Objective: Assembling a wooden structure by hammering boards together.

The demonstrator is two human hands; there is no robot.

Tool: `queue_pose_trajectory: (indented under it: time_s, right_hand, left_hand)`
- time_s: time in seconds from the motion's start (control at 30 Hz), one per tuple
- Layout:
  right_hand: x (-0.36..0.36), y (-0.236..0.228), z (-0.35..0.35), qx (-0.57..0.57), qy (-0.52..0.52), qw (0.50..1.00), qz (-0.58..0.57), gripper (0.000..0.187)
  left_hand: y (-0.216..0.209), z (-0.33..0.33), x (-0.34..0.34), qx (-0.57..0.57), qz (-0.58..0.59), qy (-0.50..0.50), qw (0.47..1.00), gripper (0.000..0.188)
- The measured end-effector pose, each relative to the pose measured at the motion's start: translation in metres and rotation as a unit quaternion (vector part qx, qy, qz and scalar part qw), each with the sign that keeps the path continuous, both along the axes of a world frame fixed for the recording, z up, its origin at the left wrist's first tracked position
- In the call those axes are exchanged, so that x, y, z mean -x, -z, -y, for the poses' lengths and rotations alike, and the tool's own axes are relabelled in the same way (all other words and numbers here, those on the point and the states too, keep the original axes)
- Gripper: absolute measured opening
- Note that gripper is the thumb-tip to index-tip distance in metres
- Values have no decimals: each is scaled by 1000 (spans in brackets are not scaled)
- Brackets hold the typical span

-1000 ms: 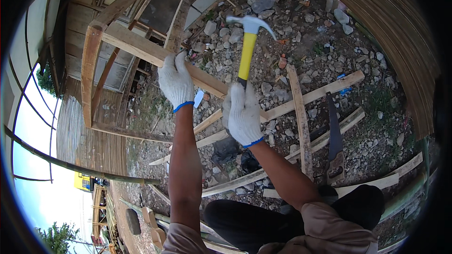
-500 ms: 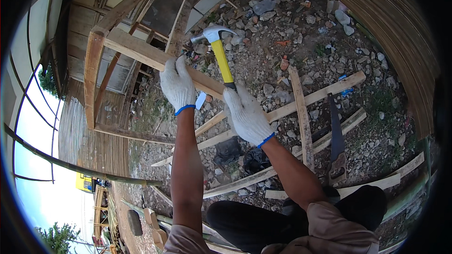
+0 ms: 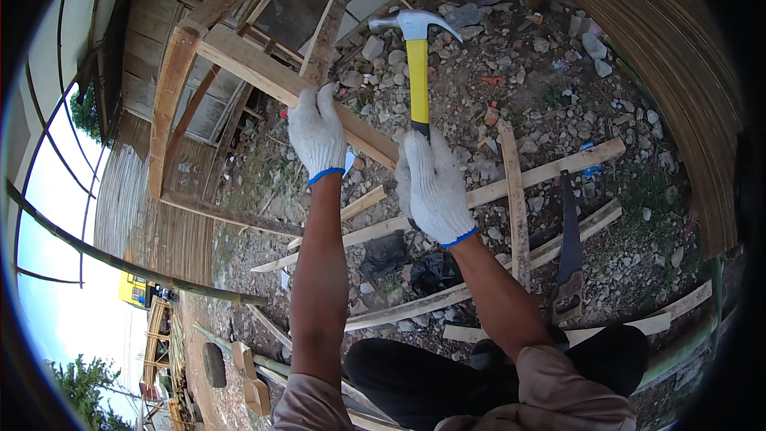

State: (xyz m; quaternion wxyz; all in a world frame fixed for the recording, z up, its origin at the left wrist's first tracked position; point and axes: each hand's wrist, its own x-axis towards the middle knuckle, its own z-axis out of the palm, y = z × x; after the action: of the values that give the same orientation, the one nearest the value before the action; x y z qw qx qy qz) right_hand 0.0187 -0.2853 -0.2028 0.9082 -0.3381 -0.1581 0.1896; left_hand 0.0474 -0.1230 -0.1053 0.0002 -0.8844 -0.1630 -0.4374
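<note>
My right hand (image 3: 435,187), in a white knit glove with a blue cuff, is closed round the black lower grip of a claw hammer (image 3: 418,80). The hammer stands almost upright in the picture, its silver head at the top and its yellow shaft bare. My left hand (image 3: 317,132), gloved the same way, grips a wooden beam (image 3: 255,68) at its middle; the fingertips are partly hidden by the beam. That beam belongs to a wooden frame (image 3: 171,104) on the left, and its free end lies just left of my right hand.
Loose planks (image 3: 550,166) cross the stony ground under and right of my hands. A handsaw (image 3: 569,231) lies across them on the right. Black plastic (image 3: 435,273) lies below my right hand. A bamboo wall (image 3: 654,72) curves along the right, and a cardboard box (image 3: 250,379) sits lower left.
My right hand has swung the hammer up and to the right, away from the beam, and its shaft is now more upright. My left hand keeps its hold on the beam.
</note>
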Motion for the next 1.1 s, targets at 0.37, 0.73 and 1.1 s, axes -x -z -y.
queue_pose_trajectory:
  time_s: [0.37, 0.73, 1.1]
  right_hand:
    - [-23, 0, 29, -322, 57, 938, -115, 26]
    - [-15, -3, 30, -105, 26, 992, -72, 33]
    - [-27, 11, 23, 162, 123, 971, 122, 41]
  left_hand:
    - [-6, 2, 3, 0, -1, 19, 1000, 37]
    - [-12, 3, 6, 16, -32, 38, 999, 36]
    - [-10, -4, 6, 16, -21, 28, 999, 36]
